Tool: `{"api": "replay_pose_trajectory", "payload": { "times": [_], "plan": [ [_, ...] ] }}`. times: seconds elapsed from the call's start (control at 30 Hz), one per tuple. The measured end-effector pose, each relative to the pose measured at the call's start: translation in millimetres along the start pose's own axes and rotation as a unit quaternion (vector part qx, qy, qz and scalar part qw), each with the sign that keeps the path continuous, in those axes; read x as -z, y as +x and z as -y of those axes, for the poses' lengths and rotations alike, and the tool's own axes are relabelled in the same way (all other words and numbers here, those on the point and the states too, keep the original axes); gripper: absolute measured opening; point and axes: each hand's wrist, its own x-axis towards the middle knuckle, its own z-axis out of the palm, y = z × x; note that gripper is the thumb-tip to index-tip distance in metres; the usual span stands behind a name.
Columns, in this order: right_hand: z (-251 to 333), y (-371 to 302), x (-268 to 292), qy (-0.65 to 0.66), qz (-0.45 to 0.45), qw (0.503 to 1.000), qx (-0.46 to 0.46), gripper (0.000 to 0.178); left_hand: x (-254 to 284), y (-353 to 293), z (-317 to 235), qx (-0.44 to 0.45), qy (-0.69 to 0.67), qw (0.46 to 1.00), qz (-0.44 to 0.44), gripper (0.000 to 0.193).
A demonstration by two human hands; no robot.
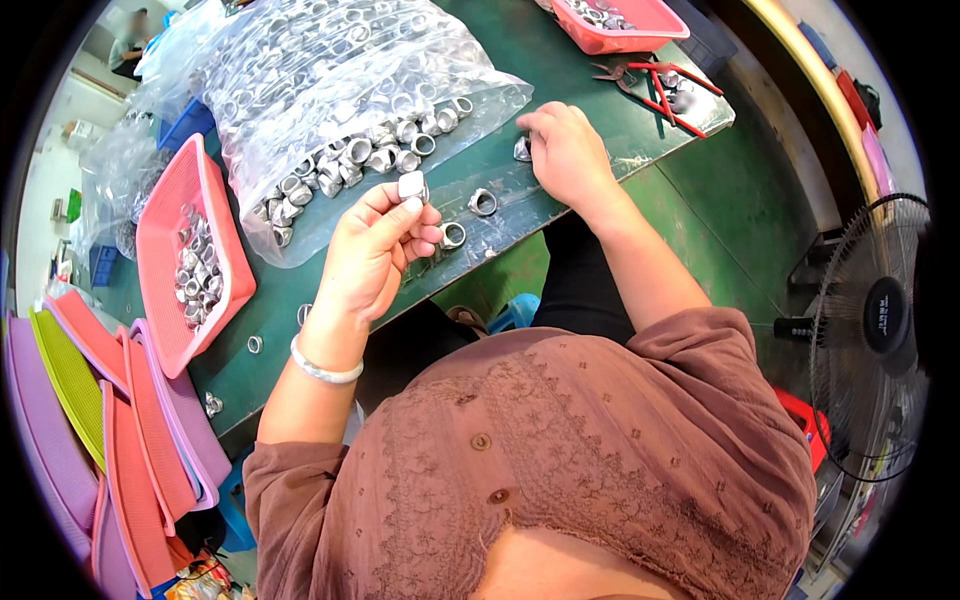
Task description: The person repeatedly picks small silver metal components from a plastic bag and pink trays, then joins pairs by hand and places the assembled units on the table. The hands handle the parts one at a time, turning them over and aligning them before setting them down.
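Observation:
My left hand (375, 245) is raised over the table's near edge, thumb and fingers pinching a silver ring (411, 185) with a flat, square top. Farther right, my right hand (570, 150) is low over the green table (575, 85), back upward and fingers loosely bent apart. Another silver ring (522, 148) lies close against its left side; the thumb is mostly hidden. Between the hands a loose ring (483, 202) rests on the tabletop, and one more ring (453, 236) is beside my left fingers at the edge.
A large clear plastic bag (330, 90) full of rings spreads across the table. Left of it stands a pink basket (215, 290) with rings; another pink basket (630, 38) is far right, near red-handled pliers (665, 90). Stacked colored baskets (110, 430) stand left, a fan (880, 320) right.

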Motion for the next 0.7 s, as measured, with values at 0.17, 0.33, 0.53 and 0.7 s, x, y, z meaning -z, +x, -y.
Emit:
{"api": "replay_pose_trajectory", "payload": {
  "times": [0.17, 0.33, 0.53, 0.7],
  "plan": [
    [10, 38, -16, 0.042, 0.07, 0.991, 0.107, 0.028, 1, -3, -1, -0.006, -0.004, 1.0, -0.007, 0.013],
    [9, 61, -39, -0.062, 0.151, 0.981, 0.106, 0.03, 1, -7, -4, -0.012, -0.003, 1.0, -0.009, 0.013],
    [0, 59, -24, 0.03, 0.152, 0.985, 0.079, 0.03, 7, -11, -5, -0.014, -0.012, 1.0, -0.023, 0.012],
    [14, 48, 11, 0.435, 0.273, 0.851, -0.107, 0.032, 8, -9, -4, -0.021, -0.015, 1.0, -0.012, 0.013]
  ]
}}
